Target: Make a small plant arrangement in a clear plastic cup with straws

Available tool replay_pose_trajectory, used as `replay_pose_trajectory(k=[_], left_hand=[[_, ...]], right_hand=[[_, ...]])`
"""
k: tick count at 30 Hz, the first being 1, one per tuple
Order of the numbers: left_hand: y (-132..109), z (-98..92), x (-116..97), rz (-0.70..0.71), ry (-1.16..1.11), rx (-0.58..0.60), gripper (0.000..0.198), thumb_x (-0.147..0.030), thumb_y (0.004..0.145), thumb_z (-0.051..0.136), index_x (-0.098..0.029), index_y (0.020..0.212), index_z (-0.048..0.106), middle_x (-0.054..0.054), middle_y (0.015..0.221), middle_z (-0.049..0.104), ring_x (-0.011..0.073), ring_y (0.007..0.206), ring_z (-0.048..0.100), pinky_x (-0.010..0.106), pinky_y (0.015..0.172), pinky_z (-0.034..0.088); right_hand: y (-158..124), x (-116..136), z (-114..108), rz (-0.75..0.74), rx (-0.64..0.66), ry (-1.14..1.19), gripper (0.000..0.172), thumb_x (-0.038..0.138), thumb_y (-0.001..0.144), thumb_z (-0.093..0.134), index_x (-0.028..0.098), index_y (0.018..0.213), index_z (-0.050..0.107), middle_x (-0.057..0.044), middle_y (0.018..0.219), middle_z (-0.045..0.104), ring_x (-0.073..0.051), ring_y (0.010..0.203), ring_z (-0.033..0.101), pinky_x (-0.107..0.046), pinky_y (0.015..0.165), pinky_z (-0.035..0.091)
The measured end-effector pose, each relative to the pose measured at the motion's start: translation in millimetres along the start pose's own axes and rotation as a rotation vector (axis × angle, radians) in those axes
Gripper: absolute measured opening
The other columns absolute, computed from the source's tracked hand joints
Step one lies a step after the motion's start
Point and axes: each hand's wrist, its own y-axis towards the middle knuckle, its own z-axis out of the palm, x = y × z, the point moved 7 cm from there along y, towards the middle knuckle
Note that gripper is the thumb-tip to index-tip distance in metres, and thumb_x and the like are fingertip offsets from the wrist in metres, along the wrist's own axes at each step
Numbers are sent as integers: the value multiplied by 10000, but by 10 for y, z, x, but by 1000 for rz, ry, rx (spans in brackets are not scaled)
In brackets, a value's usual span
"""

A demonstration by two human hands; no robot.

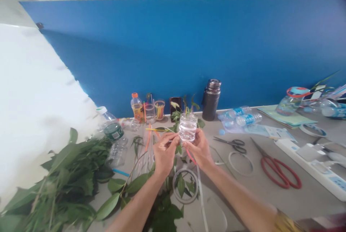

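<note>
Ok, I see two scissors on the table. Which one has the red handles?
The larger scissors, lying beside the white power strip. The other scissors are smaller, with black handles.

The left hand (164, 151) and right hand (198, 149) hold a clear cup (187, 127); red scissors (273, 166) lie at four o'clock; green leaves (67, 174) lie at eight o'clock.

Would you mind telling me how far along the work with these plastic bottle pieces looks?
Done: plastic rings look already cut and lie on the table. In hand: the left hand and right hand hold a clear ribbed bottle section. Left: two water bottles look uncut, and leafy cuttings lie loose.
</note>
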Motion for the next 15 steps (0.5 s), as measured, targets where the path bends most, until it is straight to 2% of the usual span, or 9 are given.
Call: replay_pose_trajectory(k=[6,15], left_hand=[[-4,5,20,-6,9,2,194,-360,791,760,-204,887,825,72,951,753,191,838,689,266,697,573],[-38,16,-99,45,49,2,176,-314,836,697,-201,891,821,64,932,748,190,846,686,261,709,558]], right_hand=[[-3,-18,-23,-33,-47,-41,563,298,629,899,224,1064,549,-52,1057,688,-227,970,677,-359,846,548],[-23,5,-24,-82,-96,-79,589,278,609,903,219,1078,552,-64,1078,685,-241,1019,665,-387,912,528]])
